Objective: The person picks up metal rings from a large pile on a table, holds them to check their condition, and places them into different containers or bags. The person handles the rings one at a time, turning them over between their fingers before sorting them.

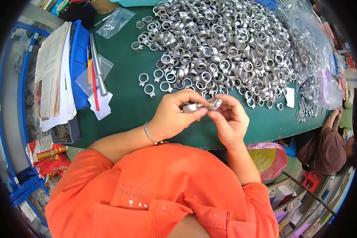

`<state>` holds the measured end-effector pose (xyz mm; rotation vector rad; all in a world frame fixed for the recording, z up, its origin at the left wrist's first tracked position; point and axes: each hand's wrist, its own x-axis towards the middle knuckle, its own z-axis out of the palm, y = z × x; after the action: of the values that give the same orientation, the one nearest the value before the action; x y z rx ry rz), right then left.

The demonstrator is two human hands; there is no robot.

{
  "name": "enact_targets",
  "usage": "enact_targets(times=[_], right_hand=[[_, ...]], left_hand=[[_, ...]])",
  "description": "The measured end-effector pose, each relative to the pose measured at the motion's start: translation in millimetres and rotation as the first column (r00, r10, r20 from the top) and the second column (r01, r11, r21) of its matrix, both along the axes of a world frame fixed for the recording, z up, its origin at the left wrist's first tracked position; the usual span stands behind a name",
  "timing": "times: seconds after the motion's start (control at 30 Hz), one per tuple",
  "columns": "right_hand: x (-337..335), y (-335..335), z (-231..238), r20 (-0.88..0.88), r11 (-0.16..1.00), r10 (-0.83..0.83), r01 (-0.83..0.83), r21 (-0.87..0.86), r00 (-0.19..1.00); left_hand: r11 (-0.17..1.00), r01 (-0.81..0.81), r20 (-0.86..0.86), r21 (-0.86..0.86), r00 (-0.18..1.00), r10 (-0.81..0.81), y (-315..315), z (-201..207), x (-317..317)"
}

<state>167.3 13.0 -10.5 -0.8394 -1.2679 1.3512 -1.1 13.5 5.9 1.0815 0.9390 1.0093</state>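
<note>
My left hand (pixel 171 110), with a silver bangle at its wrist, is closed around a small silver metal piece (pixel 190 107) with a narrow tip; its exact kind is hard to make out. My right hand (pixel 233 123) pinches a metal ring (pixel 215 104) with a small lug between thumb and fingers. Both hands are close together over the table's near edge, and the left fingertips reach up to the ring. Just beyond them spreads a large heap of similar grey metal rings (pixel 226 43), with a few loose rings (pixel 149 89) at its left side.
The green table (pixel 119 115) carries a blue tray (pixel 80 59) with papers (pixel 53 75), a red pen (pixel 95 87) and a metal rod (pixel 97 65) at left. Plastic bags (pixel 311 43) of parts lie at right. Another person (pixel 325 148) sits beyond the right edge, near a pink bag (pixel 271 158).
</note>
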Motion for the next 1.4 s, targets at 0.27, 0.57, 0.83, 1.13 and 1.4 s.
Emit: enact_targets(times=[0.27,0.57,0.83,1.13,1.4], right_hand=[[1,2,1,0.232,0.972,-0.130,0.078,0.223,0.964],[-7,8,25,0.425,0.802,-0.026,-0.235,0.549,0.905],[-6,91,7,0.631,0.680,-0.659,-0.033,0.732,0.411],[-5,52,16,0.568,0.847,-0.359,0.002,0.532,0.741],[-2,23,7,0.444,0.721,-0.346,-0.068,0.690,0.827]], left_hand=[[0.997,0.023,0.017,-0.077,1.000,-0.022,-1,1,-2],[0.797,0.250,0.522,-0.549,0.848,0.093,4,-7,-6],[0.802,0.242,0.501,-0.546,0.862,0.082,2,-3,-6],[0.850,0.089,0.392,-0.520,0.909,0.145,4,-4,-9],[0.886,0.091,0.367,-0.456,0.926,0.093,6,4,-3]])
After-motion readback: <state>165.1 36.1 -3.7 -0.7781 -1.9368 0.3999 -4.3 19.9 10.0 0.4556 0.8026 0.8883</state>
